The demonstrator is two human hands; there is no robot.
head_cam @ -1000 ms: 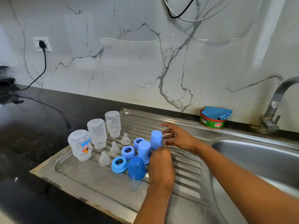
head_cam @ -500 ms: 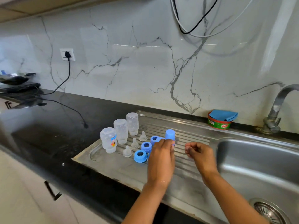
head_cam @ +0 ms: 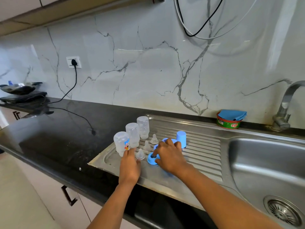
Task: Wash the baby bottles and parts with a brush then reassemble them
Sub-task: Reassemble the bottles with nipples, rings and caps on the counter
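Three clear baby bottles stand upside down in a row on the steel drainboard (head_cam: pixel 203 156): the nearest, with a printed label (head_cam: pixel 121 142), a middle one (head_cam: pixel 132 134) and a far one (head_cam: pixel 143 127). Three clear teats (head_cam: pixel 140 154) stand beside them. My left hand (head_cam: pixel 130 164) reaches between the nearest bottle and the nearest teat, fingertips touching them. My right hand (head_cam: pixel 170 156) pinches a blue screw ring (head_cam: pixel 152 160), one finger in its hole. A blue cap (head_cam: pixel 181 139) stands upright behind my right hand; other blue parts are hidden under it.
The sink basin (head_cam: pixel 267 164) with its drain lies to the right, the tap (head_cam: pixel 283 111) behind it. A green tub with a blue cloth (head_cam: pixel 230 119) sits at the wall. Black countertop (head_cam: pixel 57 134) with a power cable spreads to the left.
My left hand moved left from the blue caps to the nearest bottle and teat. My right hand crossed from empty drainboard onto the blue ring. The camera pulled back.
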